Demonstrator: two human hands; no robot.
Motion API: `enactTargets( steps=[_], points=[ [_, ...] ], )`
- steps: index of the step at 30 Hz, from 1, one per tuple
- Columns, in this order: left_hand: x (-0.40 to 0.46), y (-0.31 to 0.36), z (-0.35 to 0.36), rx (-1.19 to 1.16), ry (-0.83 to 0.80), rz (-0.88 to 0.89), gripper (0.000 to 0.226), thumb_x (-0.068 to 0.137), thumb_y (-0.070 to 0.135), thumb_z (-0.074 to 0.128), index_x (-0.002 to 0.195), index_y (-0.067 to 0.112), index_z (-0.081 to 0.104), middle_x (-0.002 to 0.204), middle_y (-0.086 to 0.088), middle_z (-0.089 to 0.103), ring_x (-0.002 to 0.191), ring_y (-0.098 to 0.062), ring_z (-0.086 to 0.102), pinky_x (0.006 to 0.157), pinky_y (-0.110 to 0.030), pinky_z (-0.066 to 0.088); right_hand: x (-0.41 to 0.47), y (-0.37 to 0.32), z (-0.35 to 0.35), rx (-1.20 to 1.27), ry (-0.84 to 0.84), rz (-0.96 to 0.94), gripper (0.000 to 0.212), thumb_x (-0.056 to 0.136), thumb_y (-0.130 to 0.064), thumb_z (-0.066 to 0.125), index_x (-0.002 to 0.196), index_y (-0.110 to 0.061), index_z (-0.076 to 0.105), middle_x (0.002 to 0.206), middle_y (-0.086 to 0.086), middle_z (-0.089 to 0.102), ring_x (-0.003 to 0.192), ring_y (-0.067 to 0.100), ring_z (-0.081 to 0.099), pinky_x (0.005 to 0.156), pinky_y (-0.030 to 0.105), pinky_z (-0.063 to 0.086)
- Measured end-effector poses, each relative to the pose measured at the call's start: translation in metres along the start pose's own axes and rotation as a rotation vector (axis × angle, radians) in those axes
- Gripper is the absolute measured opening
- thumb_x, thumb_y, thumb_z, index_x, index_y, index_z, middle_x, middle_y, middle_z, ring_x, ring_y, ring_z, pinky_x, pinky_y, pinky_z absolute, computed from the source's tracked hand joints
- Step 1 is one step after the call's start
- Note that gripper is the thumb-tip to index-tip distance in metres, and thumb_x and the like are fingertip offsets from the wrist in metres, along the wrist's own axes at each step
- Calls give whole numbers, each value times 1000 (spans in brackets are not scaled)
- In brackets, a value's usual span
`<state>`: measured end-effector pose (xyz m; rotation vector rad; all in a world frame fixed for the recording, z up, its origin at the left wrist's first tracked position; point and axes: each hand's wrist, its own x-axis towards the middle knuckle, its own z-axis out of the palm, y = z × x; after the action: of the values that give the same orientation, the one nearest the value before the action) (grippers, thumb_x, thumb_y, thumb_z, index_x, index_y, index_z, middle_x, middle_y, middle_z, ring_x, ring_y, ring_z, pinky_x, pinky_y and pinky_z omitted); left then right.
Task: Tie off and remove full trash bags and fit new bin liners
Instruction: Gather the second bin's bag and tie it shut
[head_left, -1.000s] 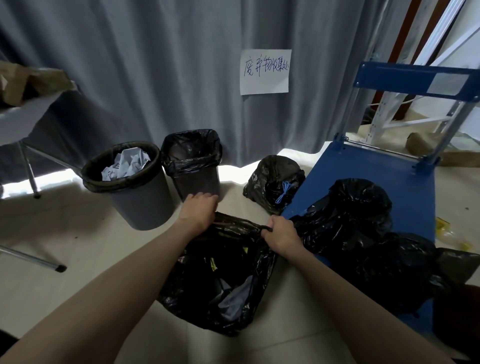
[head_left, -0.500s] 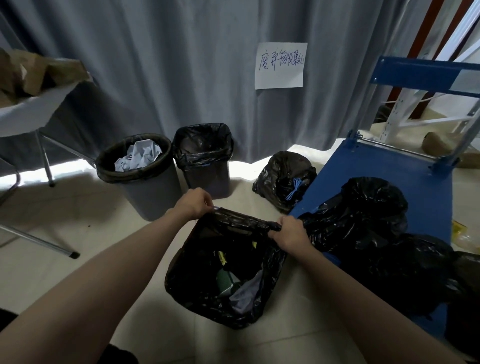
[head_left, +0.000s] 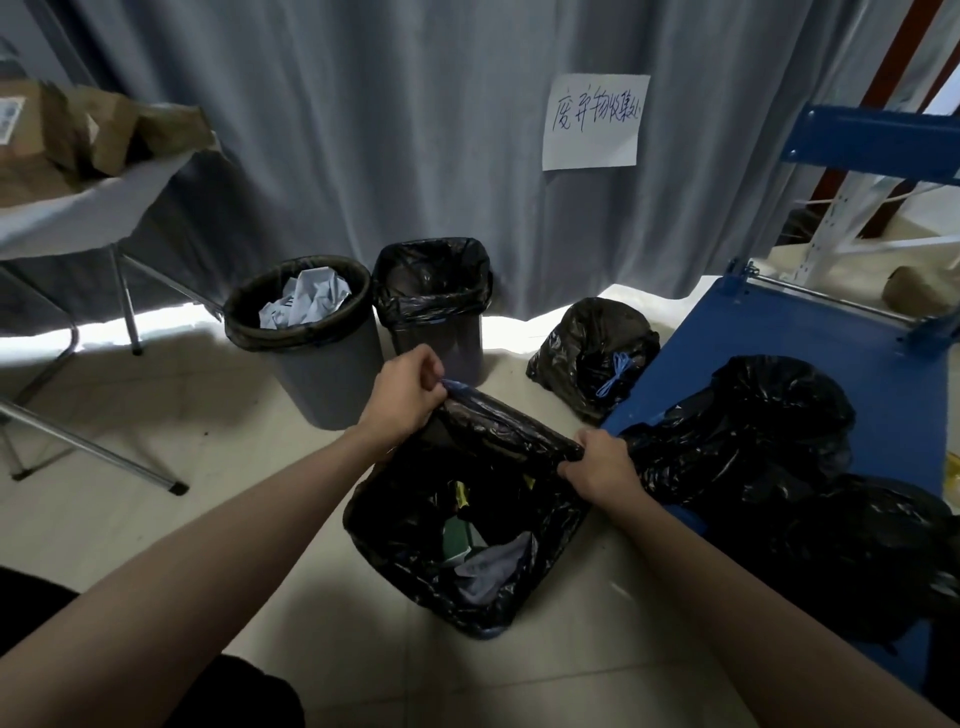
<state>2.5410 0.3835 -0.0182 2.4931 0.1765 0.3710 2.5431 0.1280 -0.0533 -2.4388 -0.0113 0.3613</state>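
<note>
Two bare hands hold the mouth of an open black trash bag (head_left: 467, 540) that sits on the pale tiled floor (head_left: 218, 467); every place below is given from this bag. The left hand (head_left: 402, 400) is at the far left corner of the bag's rim, its grip closed tight, fingers and thumb pinching the bunched plastic together with a bit of blue drawstring (head_left: 454, 385) showing at the fingertips. The right hand (head_left: 597, 465) is at the far right corner of the rim, fingers curled fully round the gathered plastic there. Between the two grips the far edge of the rim is pulled into a taut rolled band, while the near side hangs open, showing mixed rubbish inside. Beyond the bag and to its left stands a round grey bin (head_left: 322, 364) with a dark liner and crumpled white paper on top; just right of that, directly beyond the bag, is a square bin (head_left: 434, 312) fitted with a black liner. Beyond and to the right lies a tied black bag (head_left: 592, 353) with a blue cord. Right of the bag, a blue cart (head_left: 779, 343) carries more filled black bags (head_left: 769, 431), one touching the right hand's side of the rim.
</note>
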Motion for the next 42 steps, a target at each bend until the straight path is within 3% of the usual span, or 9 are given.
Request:
enactTargets(
  steps=[5, 8, 12, 15, 21, 29, 35, 38, 42],
  points=[
    [-5, -28, -5, -86, -262, -353, 51, 79, 49, 76, 113, 15, 63, 104, -3, 66, 95, -18, 62, 85, -30, 49, -1, 1, 0, 9, -14, -11, 13, 82, -11, 67, 82, -9, 54, 91, 14, 62, 83, 28, 60, 63, 28, 43],
    [-12, -41, -14, -234, -383, -445, 44, 81, 42, 77, 106, 8, 70, 99, -7, 69, 85, -18, 63, 72, -28, 46, -2, 1, 0, 8, -21, -17, 16, 82, -14, 68, 82, -10, 53, 91, 13, 63, 86, 29, 62, 65, 30, 46],
    [-18, -43, -23, -326, -516, -514, 25, 83, 32, 76, 95, 10, 74, 90, 0, 70, 84, -14, 61, 76, -27, 42, -3, -2, -2, 25, 8, -30, 21, 81, -29, 71, 78, -18, 53, 87, 5, 64, 83, 23, 63, 72, 36, 52],
    [-15, -42, -19, -282, -424, -475, 19, 75, 19, 83, 79, 6, 69, 72, 0, 62, 72, -13, 56, 64, -21, 41, -1, -3, -5, 69, 48, -5, 18, 83, -29, 71, 78, -23, 54, 82, -1, 62, 78, 19, 63, 75, 38, 56],
    [-4, -29, -11, -83, -287, -396, 28, 71, 18, 86, 65, 16, 59, 71, 0, 62, 71, -15, 55, 62, -26, 41, 3, -7, -4, 93, 50, -3, 17, 83, -20, 72, 77, -24, 57, 89, 2, 64, 82, 20, 63, 80, 42, 56],
    [-7, -18, -27, 441, -81, -162, 17, 76, 5, 59, 79, 21, 53, 91, -5, 65, 92, -33, 60, 78, -37, 43, 2, -6, -16, 138, 167, -44, 13, 86, -9, 66, 81, -15, 55, 78, 4, 58, 64, 11, 52, 55, 27, 42],
    [-20, -34, -42, 280, -244, -333, 35, 74, 40, 80, 95, 23, 58, 100, 0, 63, 99, -25, 60, 85, -36, 49, -13, -9, -19, 161, 28, -4, 32, 84, -35, 72, 83, -12, 49, 88, 5, 56, 80, 18, 52, 60, 30, 43],
    [-34, -44, -48, 153, -316, -405, 33, 77, 34, 80, 99, 13, 69, 101, -8, 72, 89, -24, 67, 78, -34, 54, -33, -12, -23, 328, -81, 92, 30, 85, -36, 69, 80, -13, 51, 89, 6, 60, 80, 18, 62, 59, 35, 58],
    [-60, -47, -51, -23, -391, -488, 38, 83, 20, 77, 116, 7, 64, 100, -11, 68, 69, -16, 61, 55, -19, 44, -58, -11, -29, 424, -184, 177, 19, 87, -30, 67, 87, -12, 60, 74, 4, 64, 60, 14, 62, 66, 34, 59]
  ],
)
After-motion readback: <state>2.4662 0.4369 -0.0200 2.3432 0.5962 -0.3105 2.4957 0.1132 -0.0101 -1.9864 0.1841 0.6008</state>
